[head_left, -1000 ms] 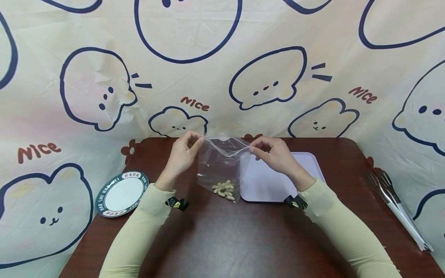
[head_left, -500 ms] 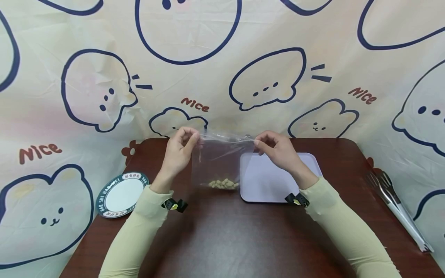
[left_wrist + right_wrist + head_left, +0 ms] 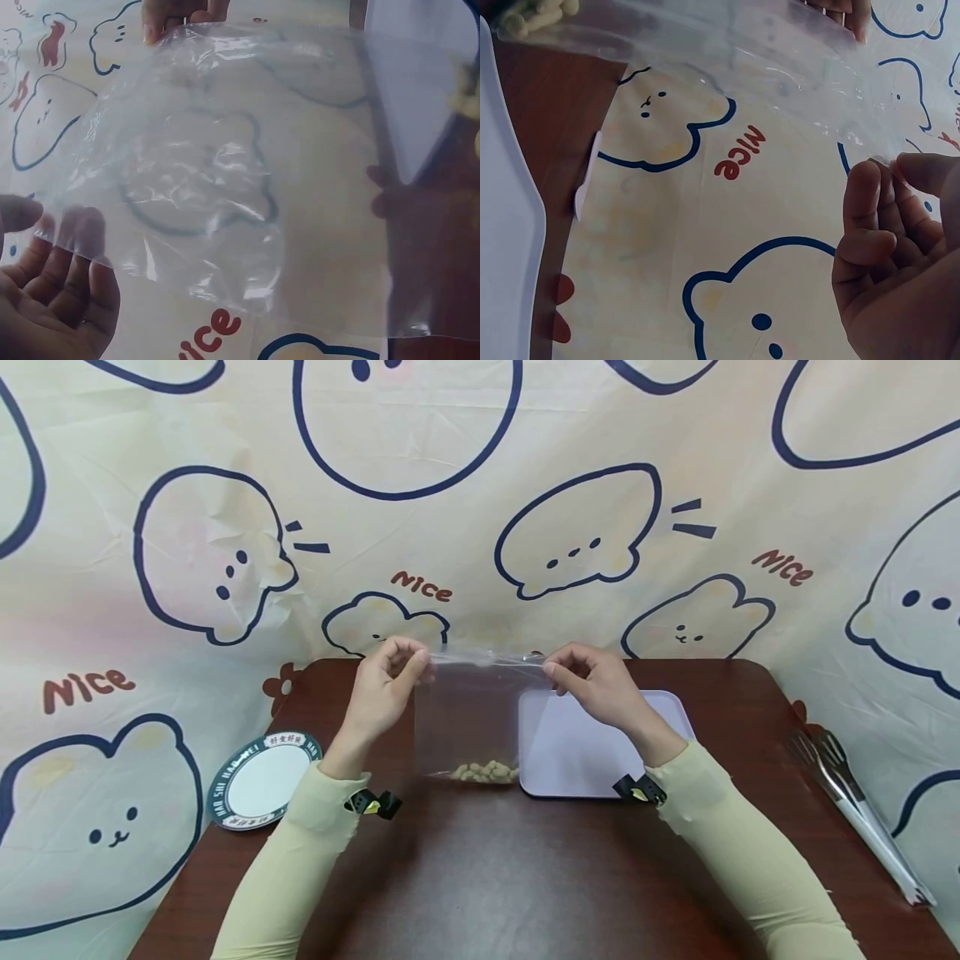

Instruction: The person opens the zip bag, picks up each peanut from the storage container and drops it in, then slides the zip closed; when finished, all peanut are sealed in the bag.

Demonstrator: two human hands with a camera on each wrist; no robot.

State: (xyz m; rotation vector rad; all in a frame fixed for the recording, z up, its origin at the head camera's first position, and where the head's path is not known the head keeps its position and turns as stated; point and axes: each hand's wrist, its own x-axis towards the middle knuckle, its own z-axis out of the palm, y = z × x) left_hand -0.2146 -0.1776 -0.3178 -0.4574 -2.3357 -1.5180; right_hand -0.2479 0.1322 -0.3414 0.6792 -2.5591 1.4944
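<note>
A clear zip-top bag (image 3: 467, 718) hangs upright between my two hands, its top edge stretched nearly straight. Pale, knobbly pieces that look like peanuts (image 3: 483, 772) lie along its bottom; some also show in the right wrist view, where the peanuts (image 3: 536, 16) sit at upper left. My left hand (image 3: 386, 685) pinches the bag's upper left corner between thumb and fingers. At the opposite top corner, my right hand (image 3: 600, 687) does the same. Seen from the left wrist, the film of the bag (image 3: 202, 172) looks wrinkled near the left fingers. Whether the zip is sealed cannot be told.
Partly behind the bag and right hand lies a pale lilac tray (image 3: 577, 760). A green-rimmed white plate (image 3: 266, 781) rests at the table's left edge. Metal tongs (image 3: 855, 810) lie along the right edge. A patterned cloth (image 3: 480, 527) rises behind the brown table (image 3: 487, 868).
The hands have moved apart, drawing the bag's gaping mouth into a nearly straight line. The bag rose off the table and then dropped slightly. Its peanuts have spread into a row along the bottom.
</note>
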